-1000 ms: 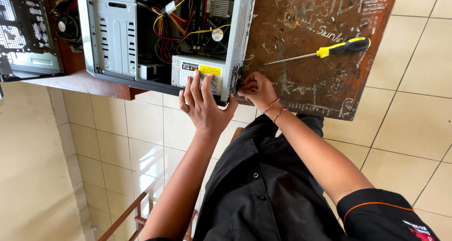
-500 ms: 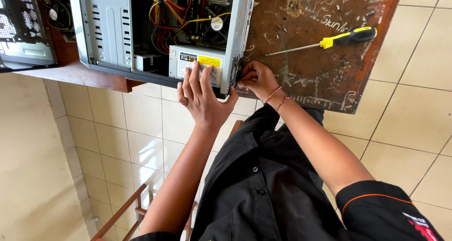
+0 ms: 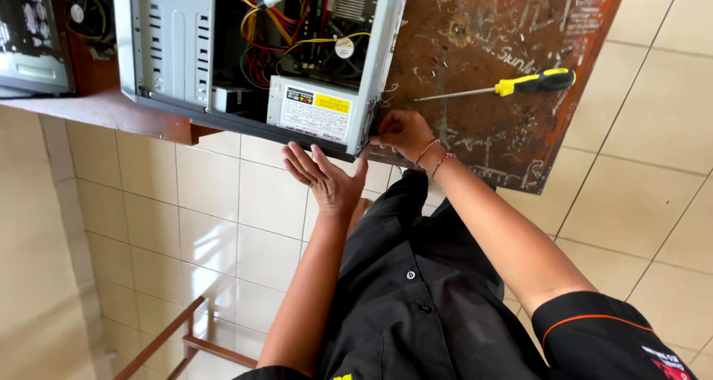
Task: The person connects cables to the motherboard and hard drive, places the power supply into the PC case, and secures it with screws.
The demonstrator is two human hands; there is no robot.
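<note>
My left hand (image 3: 327, 178) hangs released below the open computer case (image 3: 252, 61), my right hand (image 3: 397, 131) pinches its rear edge, power supply (image 3: 312, 113) still seated.

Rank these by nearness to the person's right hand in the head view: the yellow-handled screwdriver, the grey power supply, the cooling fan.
From the right hand:
1. Grey power supply, just beside it inside the case.
2. Cooling fan, deeper inside the case.
3. Yellow-handled screwdriver, lying apart on the scratched brown table.
</note>
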